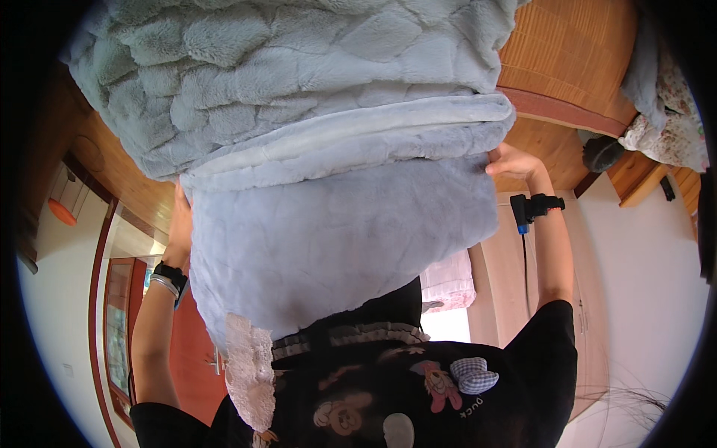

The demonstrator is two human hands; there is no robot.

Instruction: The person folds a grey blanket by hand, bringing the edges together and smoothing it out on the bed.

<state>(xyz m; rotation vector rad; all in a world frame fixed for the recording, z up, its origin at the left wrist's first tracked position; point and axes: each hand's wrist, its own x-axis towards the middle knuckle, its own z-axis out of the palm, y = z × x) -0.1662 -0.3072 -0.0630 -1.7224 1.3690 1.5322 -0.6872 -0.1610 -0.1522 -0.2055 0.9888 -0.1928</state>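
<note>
A grey-blue plush blanket (341, 235) spans the space before my chest, its smooth side showing in the near part. The far part has a raised, pebble-like pattern, and a thick folded edge (347, 134) runs across between the two. My right hand (518, 162) pinches the right side just below this fold, thumb on top. At the left side, my left hand (180, 218) holds the edge, with its fingers mostly hidden behind the cloth. Beige lace trim (249, 369) overlaps the blanket's near left corner and hangs down my black printed shirt (358, 386).
Wooden flooring (549, 145) lies beyond and beside the blanket. A woven mat surface (566, 50) with a reddish border is at upper right, near floral cloth (664, 134). A red door (196, 358) stands at left, pale cabinet doors (588, 325) at right.
</note>
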